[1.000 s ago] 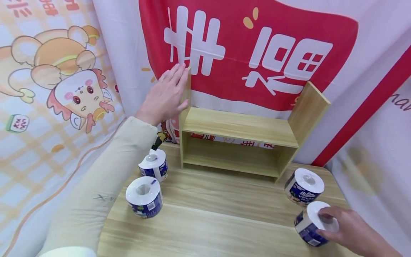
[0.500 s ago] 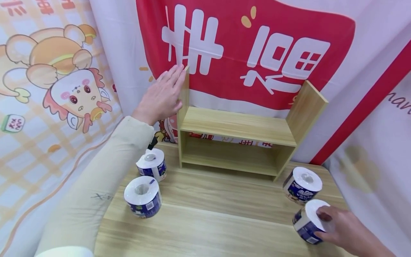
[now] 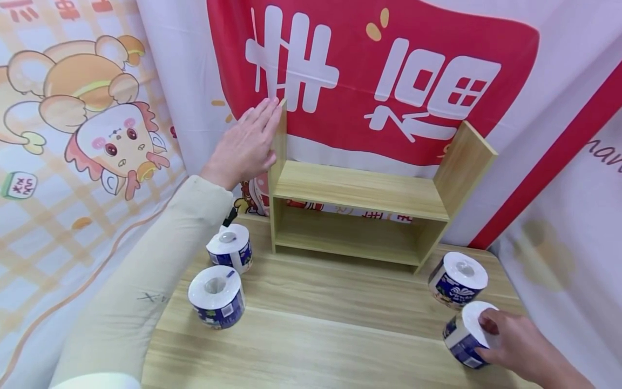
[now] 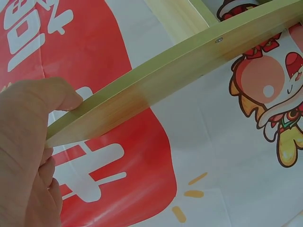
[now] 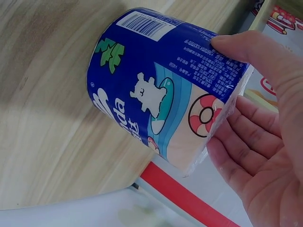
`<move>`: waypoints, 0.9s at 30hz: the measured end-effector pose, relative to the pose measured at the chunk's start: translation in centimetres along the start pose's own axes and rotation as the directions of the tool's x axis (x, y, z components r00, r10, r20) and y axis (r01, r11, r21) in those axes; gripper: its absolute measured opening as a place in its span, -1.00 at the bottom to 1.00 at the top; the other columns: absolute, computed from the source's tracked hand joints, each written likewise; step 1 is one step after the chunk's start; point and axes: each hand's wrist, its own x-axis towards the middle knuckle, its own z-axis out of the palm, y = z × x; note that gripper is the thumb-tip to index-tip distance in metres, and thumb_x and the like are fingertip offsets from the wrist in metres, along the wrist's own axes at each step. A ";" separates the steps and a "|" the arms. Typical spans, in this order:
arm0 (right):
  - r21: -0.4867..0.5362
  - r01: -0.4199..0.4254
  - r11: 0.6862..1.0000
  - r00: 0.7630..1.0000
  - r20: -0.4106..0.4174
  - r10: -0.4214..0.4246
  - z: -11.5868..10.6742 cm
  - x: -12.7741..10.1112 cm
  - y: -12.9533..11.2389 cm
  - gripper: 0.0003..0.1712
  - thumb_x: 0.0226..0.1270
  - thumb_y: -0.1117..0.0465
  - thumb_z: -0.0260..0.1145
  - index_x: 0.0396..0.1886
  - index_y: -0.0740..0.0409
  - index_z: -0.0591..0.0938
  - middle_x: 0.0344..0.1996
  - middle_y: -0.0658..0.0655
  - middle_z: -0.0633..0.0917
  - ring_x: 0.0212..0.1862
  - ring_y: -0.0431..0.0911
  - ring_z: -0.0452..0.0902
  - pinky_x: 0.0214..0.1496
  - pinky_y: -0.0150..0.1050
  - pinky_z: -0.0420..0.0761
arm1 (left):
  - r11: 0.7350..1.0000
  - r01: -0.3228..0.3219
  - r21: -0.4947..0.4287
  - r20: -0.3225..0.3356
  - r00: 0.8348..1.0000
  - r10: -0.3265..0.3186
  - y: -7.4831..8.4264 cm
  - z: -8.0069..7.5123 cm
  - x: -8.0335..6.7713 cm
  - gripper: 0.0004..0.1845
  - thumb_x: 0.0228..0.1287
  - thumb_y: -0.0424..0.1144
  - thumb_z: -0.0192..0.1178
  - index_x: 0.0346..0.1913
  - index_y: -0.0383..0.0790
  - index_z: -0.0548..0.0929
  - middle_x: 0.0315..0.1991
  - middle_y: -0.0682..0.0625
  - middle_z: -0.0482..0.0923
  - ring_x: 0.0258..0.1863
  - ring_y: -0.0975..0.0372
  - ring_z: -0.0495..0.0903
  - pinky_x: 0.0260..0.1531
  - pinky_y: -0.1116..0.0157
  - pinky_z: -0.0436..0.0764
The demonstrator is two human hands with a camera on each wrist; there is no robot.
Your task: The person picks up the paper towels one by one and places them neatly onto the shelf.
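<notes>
Lower right of the frame: paper roll (image 3: 464, 337), slightly tilted, grasped by the right hand (image 3: 522, 346), thumb on the printed wrapper (image 5: 142, 90), fingers over the open core; contact with the worktop (image 3: 320, 346) not determinable. Just behind: second roll (image 3: 455, 285), standing upright. Lower left: front roll (image 3: 216, 305) and rear roll (image 3: 233, 249), upright and close together. Upper left of centre: side panel (image 3: 278, 154) of the wooden shelf (image 3: 364, 186), gripped by the left hand (image 3: 245, 145), thumb against the front edge, fingers along the outer face. Handling, by judgement: probably light, with slight give; liable to dent under hard pressure but hardly fragile; smooth-looking wrapper perhaps slippery against dry skin. Best taken with thumb on the wrapper and fingers hooked inside the core, or across both sides at mid-height; press just enough to prevent sliding.
</notes>
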 end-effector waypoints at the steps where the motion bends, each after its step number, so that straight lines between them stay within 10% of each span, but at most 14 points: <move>1: 0.000 -0.001 1.000 1.000 -0.004 0.001 0.0 0.0 0.0 -0.39 -0.44 0.03 0.83 -0.34 0.05 0.68 -0.46 -0.11 0.74 -0.40 -0.41 0.55 -0.41 -0.36 0.65 | 1.000 0.001 -0.001 0.000 1.000 -0.001 0.0 0.0 0.0 0.02 0.41 -0.16 0.26 0.71 -0.35 -0.13 0.74 -0.27 -0.11 0.74 -0.12 -0.08 0.72 -0.02 0.07; 21: 0.046 0.013 0.999 0.998 0.055 -0.016 -0.5 0.4 -0.2 -0.40 -0.37 0.06 0.80 -0.28 0.07 0.69 -0.43 -0.14 0.71 -0.35 -0.44 0.52 -0.36 -0.38 0.68 | 0.999 0.008 -0.042 0.001 1.000 -0.008 0.1 0.1 -0.1 0.02 0.43 -0.18 0.24 0.72 -0.33 -0.17 0.75 -0.25 -0.13 0.75 -0.10 -0.10 0.72 -0.01 0.05; 27: 0.020 0.177 0.984 0.977 -0.127 -0.173 0.2 0.3 -0.1 -0.37 -0.59 0.05 0.79 -0.38 -0.07 0.64 -0.51 -0.29 0.63 -0.41 -0.55 0.40 -0.45 -0.52 0.49 | 0.998 0.006 -0.057 -0.002 1.000 -0.006 0.0 0.1 0.0 0.01 0.43 -0.20 0.23 0.71 -0.33 -0.16 0.75 -0.25 -0.13 0.75 -0.11 -0.10 0.72 -0.02 0.05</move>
